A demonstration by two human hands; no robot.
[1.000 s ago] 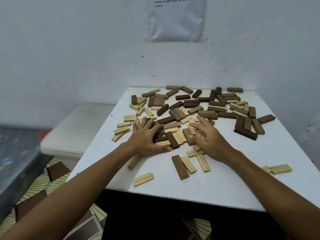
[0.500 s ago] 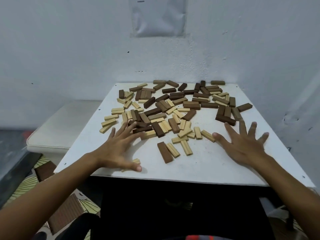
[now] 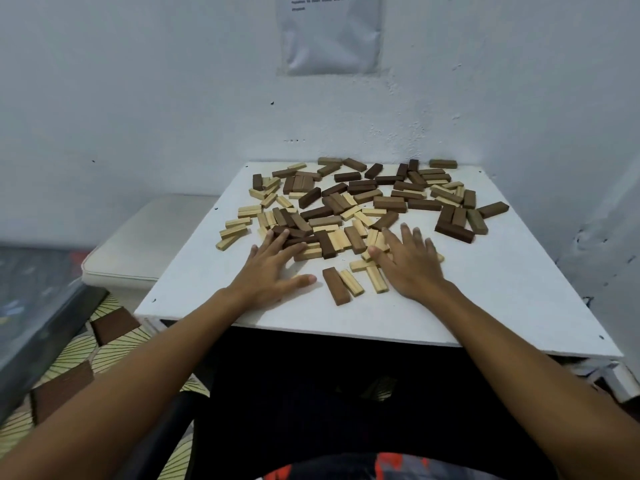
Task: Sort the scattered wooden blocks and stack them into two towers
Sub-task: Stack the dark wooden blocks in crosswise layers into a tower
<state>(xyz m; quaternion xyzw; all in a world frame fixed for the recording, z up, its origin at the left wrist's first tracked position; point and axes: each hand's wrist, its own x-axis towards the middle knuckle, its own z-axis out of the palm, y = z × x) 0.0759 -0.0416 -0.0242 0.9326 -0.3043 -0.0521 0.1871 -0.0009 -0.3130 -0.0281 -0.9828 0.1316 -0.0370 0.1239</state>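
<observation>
- Left hand (image 3: 268, 271) and right hand (image 3: 410, 263) lie flat, fingers spread, grasping nothing, at the near edge of the wooden blocks (image 3: 356, 206) scattered mid-frame on the white table (image 3: 502, 299).
- Best approach: sweep pale blocks leftward, dark ones rightward, clearing the lower-centre for two towers.

Wall paper sheet (image 3: 329, 32) cut off at top, print illegible, pale blocks (image 3: 372, 252) partly hidden under hands

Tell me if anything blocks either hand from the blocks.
Nothing visible does. The left hand and right hand lie flat on the table with straight fingers already touching the near edge of the blocks.
</observation>
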